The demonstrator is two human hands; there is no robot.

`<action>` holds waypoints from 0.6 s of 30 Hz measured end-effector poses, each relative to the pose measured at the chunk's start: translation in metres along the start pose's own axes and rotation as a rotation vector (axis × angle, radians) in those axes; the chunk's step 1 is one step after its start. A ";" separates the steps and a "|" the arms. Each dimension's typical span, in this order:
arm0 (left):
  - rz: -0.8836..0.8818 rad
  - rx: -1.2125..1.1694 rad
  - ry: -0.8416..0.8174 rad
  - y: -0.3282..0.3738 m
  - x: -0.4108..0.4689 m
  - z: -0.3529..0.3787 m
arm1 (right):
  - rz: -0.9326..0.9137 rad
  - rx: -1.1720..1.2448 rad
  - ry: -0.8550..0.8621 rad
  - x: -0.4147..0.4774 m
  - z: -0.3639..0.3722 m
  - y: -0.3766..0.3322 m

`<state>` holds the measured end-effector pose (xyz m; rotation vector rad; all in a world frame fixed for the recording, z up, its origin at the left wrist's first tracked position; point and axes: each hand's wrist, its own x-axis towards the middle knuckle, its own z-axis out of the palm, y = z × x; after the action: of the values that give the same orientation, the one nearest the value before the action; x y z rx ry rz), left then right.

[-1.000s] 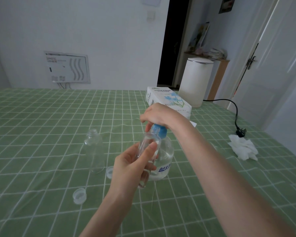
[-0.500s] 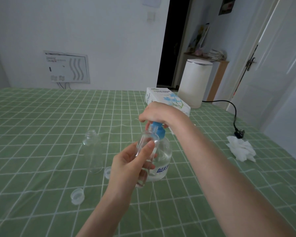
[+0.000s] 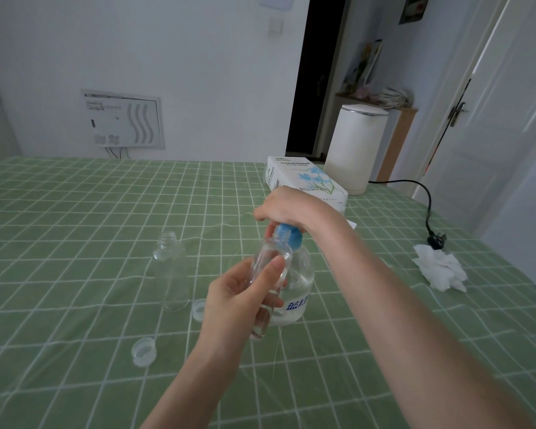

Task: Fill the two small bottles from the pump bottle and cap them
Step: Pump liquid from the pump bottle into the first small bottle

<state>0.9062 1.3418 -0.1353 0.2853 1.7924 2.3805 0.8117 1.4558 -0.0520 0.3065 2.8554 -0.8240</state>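
Clear small bottle [image 3: 268,267], tilted, gripped round its body by left hand [image 3: 235,300]; mouth just under blue pump head [image 3: 288,236]. Right hand [image 3: 287,205] curls over that head atop pump bottle [image 3: 300,283], which stands on green cloth [image 3: 75,212]. Second small bottle [image 3: 171,270] stands uncapped to the left, caps [image 3: 143,351] nearby. Risk: narrow mouth slips off the spout mid-press, and liquid runs over hand and cloth.

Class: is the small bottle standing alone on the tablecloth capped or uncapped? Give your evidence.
Uncapped. The standing small bottle shows a bare threaded neck; a loose cap lies on the tablecloth nearby.
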 end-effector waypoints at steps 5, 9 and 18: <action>0.003 -0.016 0.003 0.001 0.000 -0.002 | -0.033 -0.087 0.065 -0.001 -0.006 -0.004; 0.013 -0.009 -0.011 0.001 0.000 -0.001 | -0.026 -0.081 0.049 -0.002 -0.006 -0.004; 0.007 0.000 -0.004 -0.001 0.001 -0.002 | -0.009 -0.048 0.015 -0.004 -0.003 -0.004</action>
<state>0.9048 1.3401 -0.1367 0.2967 1.7934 2.3830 0.8142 1.4538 -0.0468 0.2949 2.8882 -0.7564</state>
